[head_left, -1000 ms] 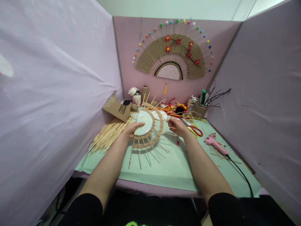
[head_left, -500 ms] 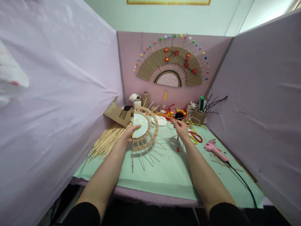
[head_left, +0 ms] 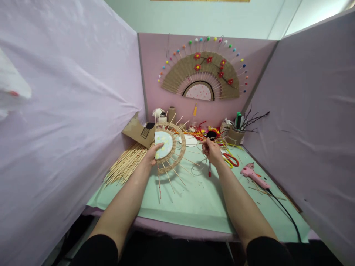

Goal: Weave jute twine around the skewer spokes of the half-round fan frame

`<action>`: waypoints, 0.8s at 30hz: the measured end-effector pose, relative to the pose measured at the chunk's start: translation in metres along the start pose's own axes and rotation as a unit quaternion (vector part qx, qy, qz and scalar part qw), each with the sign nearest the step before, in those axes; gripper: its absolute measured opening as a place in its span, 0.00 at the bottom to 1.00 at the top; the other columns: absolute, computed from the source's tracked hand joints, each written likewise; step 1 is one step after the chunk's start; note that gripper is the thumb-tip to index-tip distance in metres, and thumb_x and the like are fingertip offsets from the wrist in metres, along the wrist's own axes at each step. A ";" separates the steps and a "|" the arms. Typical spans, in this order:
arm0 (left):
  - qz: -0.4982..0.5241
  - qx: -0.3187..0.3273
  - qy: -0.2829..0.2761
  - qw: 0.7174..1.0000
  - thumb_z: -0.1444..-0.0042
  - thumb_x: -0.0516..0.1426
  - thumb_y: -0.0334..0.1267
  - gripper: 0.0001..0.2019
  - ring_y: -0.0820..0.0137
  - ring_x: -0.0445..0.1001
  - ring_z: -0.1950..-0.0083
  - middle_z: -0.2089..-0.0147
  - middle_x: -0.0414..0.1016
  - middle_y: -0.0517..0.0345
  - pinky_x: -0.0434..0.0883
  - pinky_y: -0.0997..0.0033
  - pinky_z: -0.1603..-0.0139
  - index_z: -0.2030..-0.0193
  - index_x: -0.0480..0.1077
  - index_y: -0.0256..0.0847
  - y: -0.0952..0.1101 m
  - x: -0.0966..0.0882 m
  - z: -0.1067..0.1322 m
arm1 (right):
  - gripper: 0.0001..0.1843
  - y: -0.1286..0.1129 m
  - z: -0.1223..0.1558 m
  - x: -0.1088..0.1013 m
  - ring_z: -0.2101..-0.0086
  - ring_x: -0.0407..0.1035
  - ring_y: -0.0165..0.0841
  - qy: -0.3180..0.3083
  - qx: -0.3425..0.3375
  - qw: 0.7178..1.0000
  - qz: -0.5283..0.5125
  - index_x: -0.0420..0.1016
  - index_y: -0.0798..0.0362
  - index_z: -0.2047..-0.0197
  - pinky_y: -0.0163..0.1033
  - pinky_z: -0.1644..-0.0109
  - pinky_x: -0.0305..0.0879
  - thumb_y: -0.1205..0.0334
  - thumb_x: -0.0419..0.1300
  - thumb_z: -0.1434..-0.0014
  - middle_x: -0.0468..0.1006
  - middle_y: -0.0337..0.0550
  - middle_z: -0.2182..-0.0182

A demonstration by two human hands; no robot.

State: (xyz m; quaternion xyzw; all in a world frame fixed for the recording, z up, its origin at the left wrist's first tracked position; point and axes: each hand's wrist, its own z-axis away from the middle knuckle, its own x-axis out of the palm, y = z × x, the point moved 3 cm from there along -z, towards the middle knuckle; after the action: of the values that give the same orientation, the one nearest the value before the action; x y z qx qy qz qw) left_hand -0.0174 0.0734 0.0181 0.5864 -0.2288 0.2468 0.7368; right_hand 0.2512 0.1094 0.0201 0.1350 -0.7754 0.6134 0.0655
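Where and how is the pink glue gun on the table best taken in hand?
Probably by its narrow handle, right hand coming from the near side: the glue gun lies with its wider end away and handle nearer, the cord leaving the handle's end.

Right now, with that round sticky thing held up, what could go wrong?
Maybe these:
1. Thin sticks jut out around the woven fan in the left hand, so a bump might snap one or poke somebody.
2. The scissors lie just beside the right hand, so that hand could knock them.
3. The pink glue gun has a black cord running to the table's near edge; catching it might drag the glue gun.
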 end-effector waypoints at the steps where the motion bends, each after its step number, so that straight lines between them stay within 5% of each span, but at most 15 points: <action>1: 0.003 0.000 -0.001 1.000 0.47 0.55 0.27 0.17 0.63 0.79 0.65 0.65 0.80 0.45 0.76 0.65 0.58 0.50 0.69 0.27 0.000 0.001 0.000 | 0.23 0.000 0.000 0.001 0.84 0.47 0.22 -0.007 0.010 1.000 -0.019 0.72 0.54 0.72 0.31 0.82 0.39 0.40 0.60 0.51 0.60 0.34 0.84; 8: 0.010 0.012 -0.004 1.000 0.45 0.53 0.28 0.19 0.64 0.79 0.62 0.62 0.80 0.45 0.75 0.65 0.55 0.46 0.67 0.28 -0.004 0.005 0.002 | 0.16 0.012 0.010 0.019 0.83 0.47 0.20 -0.088 0.057 0.994 -0.028 0.74 0.54 0.66 0.30 0.81 0.42 0.52 0.67 0.55 0.60 0.32 0.83; 13: 0.005 0.011 -0.011 1.000 0.45 0.53 0.27 0.19 0.62 0.79 0.59 0.60 0.79 0.45 0.75 0.64 0.53 0.46 0.67 0.30 -0.008 0.009 0.003 | 0.19 0.026 0.023 0.034 0.81 0.52 0.21 -0.153 0.115 0.979 0.065 0.75 0.55 0.64 0.31 0.78 0.46 0.51 0.67 0.55 0.65 0.34 0.80; 24: 0.018 0.070 0.014 0.997 0.48 0.57 0.28 0.17 0.64 0.79 0.59 0.58 0.79 0.46 0.74 0.64 0.52 0.50 0.70 0.31 -0.003 0.005 0.000 | 0.21 0.018 0.017 0.024 0.80 0.50 0.22 -0.149 0.073 0.984 0.063 0.75 0.56 0.60 0.32 0.77 0.43 0.50 0.65 0.53 0.60 0.32 0.80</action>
State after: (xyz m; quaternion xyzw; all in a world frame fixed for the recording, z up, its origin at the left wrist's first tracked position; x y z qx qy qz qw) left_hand -0.0118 0.0732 0.0185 0.6286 -0.2116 0.2836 0.6926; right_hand 0.2240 0.0932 0.0060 0.1800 -0.7368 0.6441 -0.0999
